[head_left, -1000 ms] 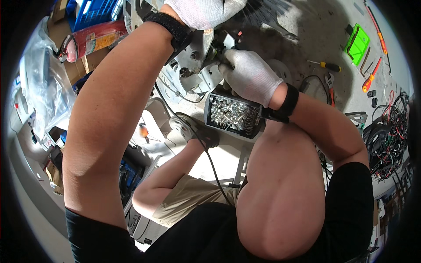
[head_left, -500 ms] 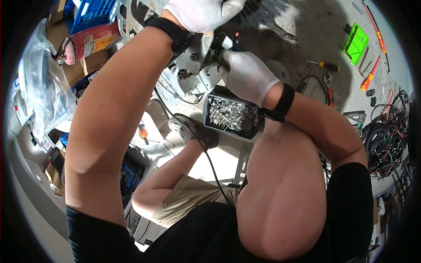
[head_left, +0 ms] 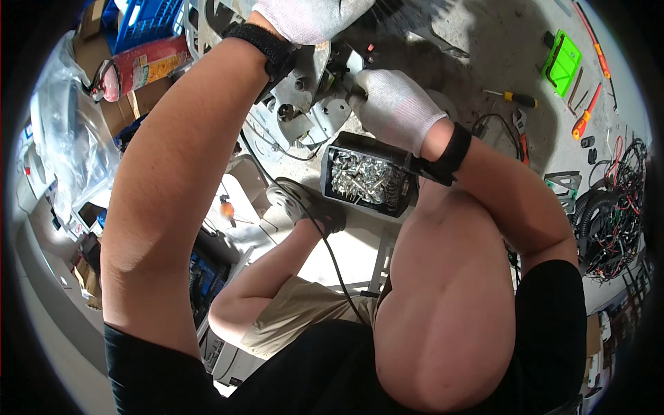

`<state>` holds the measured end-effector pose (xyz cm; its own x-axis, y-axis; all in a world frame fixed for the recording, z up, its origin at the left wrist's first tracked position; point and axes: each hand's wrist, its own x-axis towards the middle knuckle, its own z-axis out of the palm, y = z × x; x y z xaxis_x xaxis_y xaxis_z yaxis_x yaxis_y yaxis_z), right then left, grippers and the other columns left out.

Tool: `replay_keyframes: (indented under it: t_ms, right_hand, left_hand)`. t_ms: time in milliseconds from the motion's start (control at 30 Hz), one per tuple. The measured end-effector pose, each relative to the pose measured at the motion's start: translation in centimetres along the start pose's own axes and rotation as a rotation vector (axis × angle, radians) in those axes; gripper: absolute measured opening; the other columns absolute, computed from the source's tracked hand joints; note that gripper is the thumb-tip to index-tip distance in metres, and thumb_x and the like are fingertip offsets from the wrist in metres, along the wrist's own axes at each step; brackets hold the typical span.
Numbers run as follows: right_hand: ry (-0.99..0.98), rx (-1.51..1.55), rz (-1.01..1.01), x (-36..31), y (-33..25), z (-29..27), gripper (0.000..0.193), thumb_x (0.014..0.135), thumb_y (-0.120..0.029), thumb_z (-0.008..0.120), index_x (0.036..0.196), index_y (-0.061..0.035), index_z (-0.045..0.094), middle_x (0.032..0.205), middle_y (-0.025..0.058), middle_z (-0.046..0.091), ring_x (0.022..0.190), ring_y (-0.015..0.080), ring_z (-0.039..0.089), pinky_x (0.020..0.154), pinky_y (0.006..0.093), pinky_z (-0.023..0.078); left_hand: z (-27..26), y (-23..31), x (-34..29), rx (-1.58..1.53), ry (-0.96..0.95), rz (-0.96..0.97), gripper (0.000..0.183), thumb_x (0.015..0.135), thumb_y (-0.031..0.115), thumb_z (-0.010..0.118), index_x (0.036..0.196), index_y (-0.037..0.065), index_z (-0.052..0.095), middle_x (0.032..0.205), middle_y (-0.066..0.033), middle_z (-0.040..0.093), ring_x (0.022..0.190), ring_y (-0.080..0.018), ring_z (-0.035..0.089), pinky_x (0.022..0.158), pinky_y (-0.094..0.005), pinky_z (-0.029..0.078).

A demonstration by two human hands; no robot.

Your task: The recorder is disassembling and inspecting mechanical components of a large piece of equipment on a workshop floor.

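Observation:
My left hand (head_left: 312, 19), in a whitish work glove, lies over the top of a metal bracket assembly (head_left: 297, 97). Its fingers curl, partly cut off by the upper picture edge, and whatever they grip is hidden. My right hand (head_left: 398, 107), gloved likewise, is closed against the right side of the assembly. Its fingertips face away, so anything pinched there does not show. The grey assembly has round holes, bolts and dark parts. Just below my right hand sits a black bin (head_left: 332, 188) holding many loose screws and bolts (head_left: 363, 178).
On the concrete floor at right lie a yellow-black screwdriver (head_left: 519, 99), an adjustable wrench (head_left: 521, 124), a green case (head_left: 564, 63) and tangled wires (head_left: 615, 214). At left are a red cylinder (head_left: 149, 67) and a blue crate (head_left: 149, 24). A black cable (head_left: 330, 252) crosses before me.
My left hand has shifted slightly left and up. My right hand has moved slightly right and stays closed beside the assembly.

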<state>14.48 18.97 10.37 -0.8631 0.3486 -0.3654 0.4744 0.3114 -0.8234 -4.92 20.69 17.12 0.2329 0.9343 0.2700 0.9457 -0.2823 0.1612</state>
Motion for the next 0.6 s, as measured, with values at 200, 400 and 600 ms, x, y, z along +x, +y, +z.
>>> replay_keyframes:
  t_ms: [200,400,600]
  right_hand:
    - [-0.108,0.164,0.069,0.5,-0.9,-0.4,0.022,0.095,-0.015,0.059,0.095,0.0060,0.067,0.085,0.0265,0.069,0.080,0.0440,0.069,0.078,0.0476,0.055]
    - [-0.073,-0.103,0.000,0.4,-1.1,-0.5,0.023,0.092,-0.016,0.058,0.098,0.0002,0.074,0.091,0.0255,0.073,0.091,0.0422,0.072,0.085,0.0493,0.057]
    - [-0.104,-0.325,-0.046,-0.3,0.0,-2.9,0.025,0.091,-0.009,0.053,0.108,-0.0030,0.071,0.094,0.0227,0.074,0.093,0.0420,0.072,0.081,0.0500,0.057]
  left_hand:
    - [0.2,0.0,-0.1,-0.016,0.053,0.013,0.019,0.089,0.017,0.064,0.077,0.003,0.068,0.079,-0.0151,0.069,0.082,-0.0369,0.064,0.073,-0.0473,0.051]
    - [0.0,-0.1,0.1,-0.026,0.056,0.029,0.018,0.088,0.017,0.065,0.077,0.003,0.068,0.080,-0.0157,0.069,0.080,-0.0370,0.064,0.071,-0.0477,0.051]
    - [0.1,-0.4,0.1,-0.079,0.032,0.017,0.020,0.087,0.016,0.065,0.073,0.003,0.066,0.076,-0.0157,0.067,0.078,-0.0368,0.063,0.071,-0.0482,0.050]
